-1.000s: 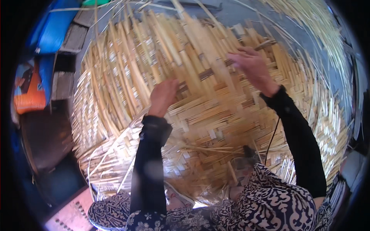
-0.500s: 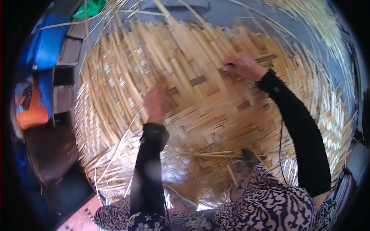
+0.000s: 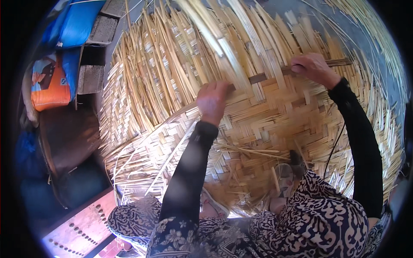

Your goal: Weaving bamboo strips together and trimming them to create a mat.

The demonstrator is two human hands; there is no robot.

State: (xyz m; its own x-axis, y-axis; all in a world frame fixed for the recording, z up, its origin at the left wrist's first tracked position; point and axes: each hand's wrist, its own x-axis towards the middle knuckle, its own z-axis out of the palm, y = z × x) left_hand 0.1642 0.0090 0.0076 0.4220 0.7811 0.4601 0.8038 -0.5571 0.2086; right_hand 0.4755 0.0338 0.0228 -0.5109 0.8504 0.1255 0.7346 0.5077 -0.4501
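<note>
A brown strip crosses the far half of the twill-woven mat. My left hand curls over it near the mat's middle; my right hand, nearly closed, touches it farther right. Whether either grips, I can't tell.

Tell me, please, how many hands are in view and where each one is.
2: the left hand is at a dark strip in the woven mat, near the picture's centre; the right hand is farther right and higher. No others show.
</note>
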